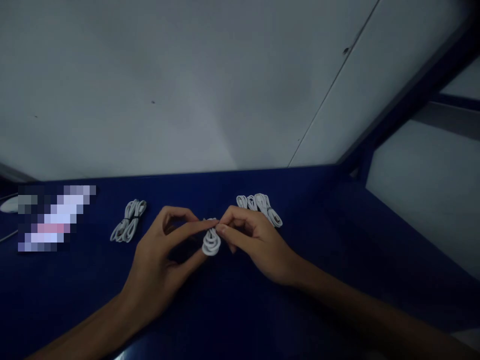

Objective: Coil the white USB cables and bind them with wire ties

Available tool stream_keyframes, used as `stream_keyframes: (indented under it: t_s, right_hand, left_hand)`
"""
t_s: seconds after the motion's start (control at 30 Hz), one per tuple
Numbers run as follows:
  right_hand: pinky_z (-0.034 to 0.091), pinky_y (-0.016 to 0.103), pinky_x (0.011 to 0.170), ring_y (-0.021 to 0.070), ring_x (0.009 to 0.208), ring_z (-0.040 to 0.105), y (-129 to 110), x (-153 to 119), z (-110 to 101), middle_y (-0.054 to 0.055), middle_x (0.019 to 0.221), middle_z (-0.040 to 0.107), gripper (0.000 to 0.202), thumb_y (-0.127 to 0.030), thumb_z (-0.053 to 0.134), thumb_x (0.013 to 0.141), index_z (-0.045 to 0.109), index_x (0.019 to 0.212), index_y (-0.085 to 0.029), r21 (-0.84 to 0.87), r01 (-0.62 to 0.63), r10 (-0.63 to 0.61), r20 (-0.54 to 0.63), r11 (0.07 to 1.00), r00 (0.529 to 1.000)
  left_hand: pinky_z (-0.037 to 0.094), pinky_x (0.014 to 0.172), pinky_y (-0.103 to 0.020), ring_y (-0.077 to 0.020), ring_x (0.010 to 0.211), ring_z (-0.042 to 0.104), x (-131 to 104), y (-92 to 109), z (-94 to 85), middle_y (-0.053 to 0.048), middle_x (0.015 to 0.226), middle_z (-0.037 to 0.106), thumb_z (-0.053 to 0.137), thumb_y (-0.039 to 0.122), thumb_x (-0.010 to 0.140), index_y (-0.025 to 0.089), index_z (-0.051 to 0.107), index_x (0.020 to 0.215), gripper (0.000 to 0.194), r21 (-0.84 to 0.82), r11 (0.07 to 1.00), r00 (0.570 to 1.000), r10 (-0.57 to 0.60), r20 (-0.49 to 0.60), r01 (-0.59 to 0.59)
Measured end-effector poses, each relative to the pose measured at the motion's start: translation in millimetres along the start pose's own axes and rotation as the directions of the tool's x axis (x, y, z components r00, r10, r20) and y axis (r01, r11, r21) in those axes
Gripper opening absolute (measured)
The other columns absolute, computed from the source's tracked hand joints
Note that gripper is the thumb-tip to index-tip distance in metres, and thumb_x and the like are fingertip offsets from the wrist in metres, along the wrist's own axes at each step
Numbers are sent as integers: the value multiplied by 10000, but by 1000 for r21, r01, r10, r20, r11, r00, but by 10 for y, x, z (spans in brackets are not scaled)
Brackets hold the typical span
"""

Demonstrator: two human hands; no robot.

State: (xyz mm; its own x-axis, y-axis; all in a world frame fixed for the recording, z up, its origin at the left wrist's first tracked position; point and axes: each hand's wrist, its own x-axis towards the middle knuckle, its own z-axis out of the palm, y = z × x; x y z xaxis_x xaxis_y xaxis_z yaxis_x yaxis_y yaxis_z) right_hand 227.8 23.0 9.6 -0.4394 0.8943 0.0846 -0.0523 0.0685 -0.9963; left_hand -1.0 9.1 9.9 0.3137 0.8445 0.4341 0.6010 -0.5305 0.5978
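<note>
A coiled white cable [211, 243] is held between my two hands above the blue table [225, 310]. My left hand [165, 255] grips the coil from the left, with its forefinger across the top and its thumb low at the coil's side. At the coil's upper end my right hand [258, 240] has thumb and forefinger pinched together; what lies between those fingertips is too small to make out.
A bundled white cable [128, 221] lies to the left. More bundled white cables [264, 207] rest behind my right hand. At the far left are a blurred-out flat object [56, 220] and a white item [11, 204]. A pale wall [187, 100] rises behind the table.
</note>
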Motion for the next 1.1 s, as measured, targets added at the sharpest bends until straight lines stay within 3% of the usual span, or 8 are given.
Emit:
stream_keyframes:
  t_s: [0.13,0.43,0.63,0.77,0.87,0.97,1.1]
  right_hand:
    - [392,297,647,130,662,536,-6,12,4,-42,712,602,182,-316,694,1073,712,931,-203,29,-64,63,32,998,997]
    - [411,264,589,113,667,535,-7,29,-10,-26,817,648,161,-336,760,1037,724,956,-202,99,-101,101,13,990,995]
    - [522,337,779,170,831,656,-40,8,5,13,933,734,180,-374,751,1046,749,961,-215,-14,-31,31,-21,999,999]
    - [531,383,852,201,906,685,-8,12,-25,24,987,768,157,-364,740,1051,756,974,-228,-110,-5,2,-22,994,1000]
    - [509,362,810,190,877,664,7,11,-33,11,953,748,114,-317,742,1047,756,982,-225,-128,2,-4,-15,992,1000]
    - [486,333,749,171,835,626,-3,-10,-17,-5,917,692,116,-263,724,1055,728,948,-219,-203,55,-63,-34,978,997]
    - [474,324,759,165,849,569,5,-40,2,-11,897,606,182,-181,679,1083,655,907,-216,-434,262,-292,-3,862,957]
  left_hand:
    - [608,872,-345,-225,1095,736,-3,-15,-4,-14,1258,723,808,275,1006,390,842,1194,222,6,998,997,61,-56,-60]
    - [618,1005,-309,-180,1083,791,-87,30,-12,18,1245,812,771,174,1029,365,825,1271,313,24,993,988,115,-100,-113]
    - [639,989,-330,-199,1087,800,-52,58,-14,6,1237,827,768,169,1027,354,836,1252,300,-9,991,988,129,-84,-130]
    - [653,933,-325,-198,1007,813,-52,45,-24,17,1188,847,796,203,1009,379,852,1224,283,-32,993,991,111,-80,-114]
    - [644,896,-309,-186,935,808,-51,28,-21,39,1122,856,838,253,982,407,873,1157,236,-77,997,997,21,-72,-27]
    - [636,846,-318,-218,934,802,-11,34,-13,35,1068,864,888,332,931,392,895,1058,141,-195,970,987,-155,-38,145]
    - [623,785,-325,-240,862,794,78,49,0,-8,924,862,910,350,885,300,891,1093,215,-441,785,898,-415,146,434]
